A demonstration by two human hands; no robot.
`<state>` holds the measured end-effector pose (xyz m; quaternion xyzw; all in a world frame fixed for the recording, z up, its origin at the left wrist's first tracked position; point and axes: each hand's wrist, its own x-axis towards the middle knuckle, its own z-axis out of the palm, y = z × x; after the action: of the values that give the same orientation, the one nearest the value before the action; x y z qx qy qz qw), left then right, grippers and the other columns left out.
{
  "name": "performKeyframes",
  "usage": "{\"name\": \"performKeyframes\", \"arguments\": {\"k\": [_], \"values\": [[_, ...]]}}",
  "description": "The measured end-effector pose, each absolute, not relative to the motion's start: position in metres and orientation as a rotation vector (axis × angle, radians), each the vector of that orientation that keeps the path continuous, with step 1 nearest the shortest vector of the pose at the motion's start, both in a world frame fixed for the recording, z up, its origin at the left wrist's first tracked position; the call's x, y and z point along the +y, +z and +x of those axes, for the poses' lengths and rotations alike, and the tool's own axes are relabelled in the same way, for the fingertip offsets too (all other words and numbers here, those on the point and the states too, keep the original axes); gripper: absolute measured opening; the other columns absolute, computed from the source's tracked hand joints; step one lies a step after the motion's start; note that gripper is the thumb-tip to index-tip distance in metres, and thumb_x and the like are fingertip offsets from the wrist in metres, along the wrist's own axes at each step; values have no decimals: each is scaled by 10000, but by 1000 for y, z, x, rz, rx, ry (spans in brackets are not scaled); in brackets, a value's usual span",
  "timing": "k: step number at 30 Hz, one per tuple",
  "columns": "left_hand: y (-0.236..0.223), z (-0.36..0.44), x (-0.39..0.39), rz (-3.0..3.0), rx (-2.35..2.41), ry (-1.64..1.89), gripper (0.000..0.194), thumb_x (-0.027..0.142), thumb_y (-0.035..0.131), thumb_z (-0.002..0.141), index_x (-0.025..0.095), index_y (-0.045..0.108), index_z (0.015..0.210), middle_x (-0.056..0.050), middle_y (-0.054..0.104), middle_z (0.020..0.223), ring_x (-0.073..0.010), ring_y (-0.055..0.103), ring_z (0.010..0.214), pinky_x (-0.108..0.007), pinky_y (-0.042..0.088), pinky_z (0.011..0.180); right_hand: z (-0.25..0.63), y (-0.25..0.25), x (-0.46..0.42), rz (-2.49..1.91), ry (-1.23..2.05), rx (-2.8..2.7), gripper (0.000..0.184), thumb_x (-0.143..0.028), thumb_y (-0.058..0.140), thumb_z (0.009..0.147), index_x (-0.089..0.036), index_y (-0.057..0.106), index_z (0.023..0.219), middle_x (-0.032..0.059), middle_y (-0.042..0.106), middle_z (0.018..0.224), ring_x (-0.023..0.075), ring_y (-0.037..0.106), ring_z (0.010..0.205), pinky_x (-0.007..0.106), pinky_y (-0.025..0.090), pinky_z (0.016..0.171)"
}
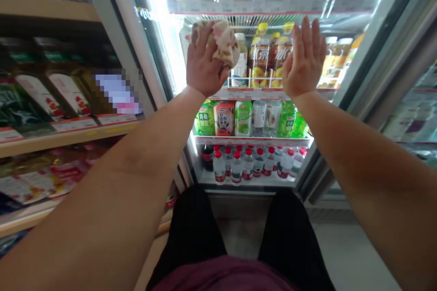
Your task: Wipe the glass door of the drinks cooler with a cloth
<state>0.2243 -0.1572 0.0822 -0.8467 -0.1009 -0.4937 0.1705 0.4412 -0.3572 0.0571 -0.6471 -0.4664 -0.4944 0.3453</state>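
Observation:
My left hand (206,66) is pressed forward over a crumpled, stained cloth (227,42), holding it up against what looks like the glass of a lit drinks fridge. Parts of the cloth stick out above and to the right of the fingers. To the right, my right hand (305,66) lies flat at about the same height, fingers straight, nothing in it. Between the two hands, brown tea bottles (261,57) with yellow caps show on a fridge shelf. Beside the cloth stands a white-capped bottle (241,61), partly hidden by it.
Lower fridge shelves hold green and red drink bottles (224,118) and red-capped water bottles (236,168). A metal door frame with a handle (321,184) runs down the right. At left, wooden shelves (68,135) carry oil-like bottles. My legs stand close to the fridge.

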Motion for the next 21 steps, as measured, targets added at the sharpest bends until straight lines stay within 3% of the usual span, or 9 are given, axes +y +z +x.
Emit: {"name": "performKeyframes", "arguments": {"k": [4, 8, 10, 13, 16, 21], "values": [[80, 226, -152, -2306, -400, -1498, 817, 639, 554, 913, 171, 426, 1571, 22, 247, 1728, -258, -68, 1608, -540, -184, 1305, 441, 57, -358, -1670, -1281, -1210, 639, -259, 270, 1026, -183, 314, 1659, 29, 269, 1740, 232, 137, 1643, 597, 170, 1339], [77, 225, -153, -2329, -280, -1375, 724, 681, 475, 927, 283, 494, 1530, 86, 402, 1649, -208, -90, 1613, -511, -118, 1334, 439, 57, -360, -1682, -1193, -1228, 653, -274, 274, 1023, -294, 256, 1676, -48, 218, 1750, 223, 88, 1647, 625, 128, 1344], [76, 224, -155, -2360, -248, -1333, 710, 685, 473, 924, 300, 507, 1519, 91, 399, 1650, -195, -55, 1617, -510, -60, 1344, 438, 57, -360, -1688, -1177, -1223, 668, -265, 284, 1015, -332, 239, 1677, -78, 207, 1749, 214, 75, 1647, 617, 119, 1348], [77, 223, -157, -2294, -318, -1386, 738, 681, 464, 934, 278, 469, 1552, 65, 304, 1702, -206, -21, 1617, -529, -65, 1341, 438, 57, -360, -1698, -1224, -1203, 663, -258, 283, 1011, -255, 270, 1674, -32, 227, 1749, 219, 96, 1645, 601, 145, 1348], [78, 224, -157, -2223, -372, -1439, 746, 683, 449, 955, 269, 442, 1575, 42, 296, 1707, -213, -27, 1620, -504, -94, 1340, 439, 57, -360, -1701, -1245, -1196, 649, -267, 265, 1020, -298, 274, 1668, -59, 231, 1742, 207, 107, 1643, 609, 169, 1342], [75, 225, -157, -2323, -234, -1250, 653, 697, 444, 960, 249, 600, 1409, 29, 342, 1688, -254, -19, 1623, -543, -62, 1343, 439, 57, -359, -1695, -1237, -1201, 653, -264, 283, 1016, -262, 285, 1668, -33, 240, 1744, 216, 110, 1644, 589, 156, 1349]]}}
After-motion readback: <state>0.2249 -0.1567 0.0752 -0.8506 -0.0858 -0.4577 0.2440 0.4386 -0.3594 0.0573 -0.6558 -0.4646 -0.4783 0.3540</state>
